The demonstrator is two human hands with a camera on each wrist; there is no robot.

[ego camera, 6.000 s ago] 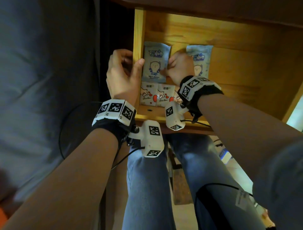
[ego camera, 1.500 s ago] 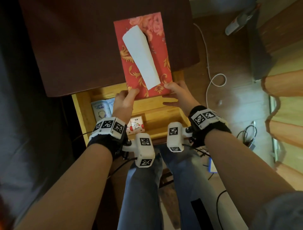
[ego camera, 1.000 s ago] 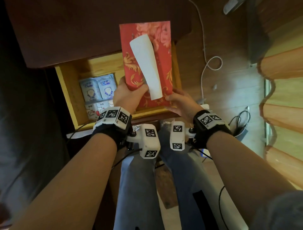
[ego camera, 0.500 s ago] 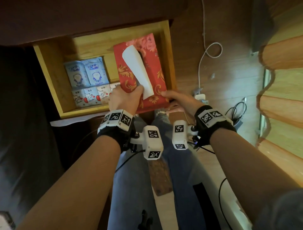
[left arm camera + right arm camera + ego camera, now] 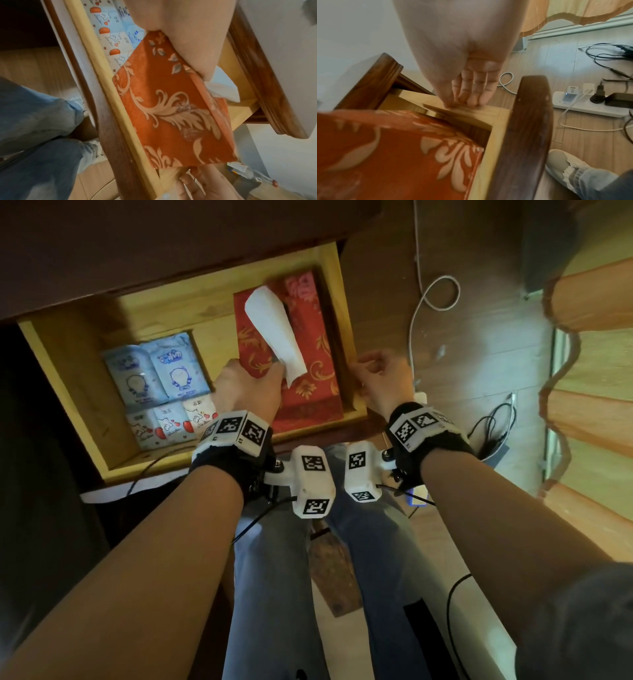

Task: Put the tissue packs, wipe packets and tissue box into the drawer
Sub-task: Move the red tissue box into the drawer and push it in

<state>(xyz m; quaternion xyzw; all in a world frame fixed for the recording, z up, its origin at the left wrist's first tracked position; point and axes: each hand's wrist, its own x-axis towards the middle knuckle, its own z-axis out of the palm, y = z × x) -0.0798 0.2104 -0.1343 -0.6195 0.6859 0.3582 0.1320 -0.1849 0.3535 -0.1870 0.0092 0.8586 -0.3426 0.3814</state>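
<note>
The red tissue box [image 5: 317, 354] with gold scrolls lies in the right half of the open wooden drawer [image 5: 219, 333], a white tissue [image 5: 274, 326] sticking out of its top. My left hand [image 5: 250, 388] grips the box's near left corner, thumb on top; the left wrist view shows the box [image 5: 171, 115] under my palm. My right hand [image 5: 380, 374] is off the box, and its fingertips [image 5: 467, 100] rest on the drawer's right wall. Two blue wipe packets [image 5: 157, 371] lie at the left, with white tissue packs [image 5: 171, 422] with red hearts in front of them.
The dark nightstand top [image 5: 171, 241] overhangs the drawer's back. To the right, a white cable [image 5: 435, 296] and a power strip [image 5: 590, 106] lie on the wooden floor, beside a curtain [image 5: 596, 296]. My knees in jeans [image 5: 274, 577] are just below the drawer front.
The tissue box came off the nightstand top and down into the drawer's right half. My right hand let go of it and moved to the drawer's right wall.
</note>
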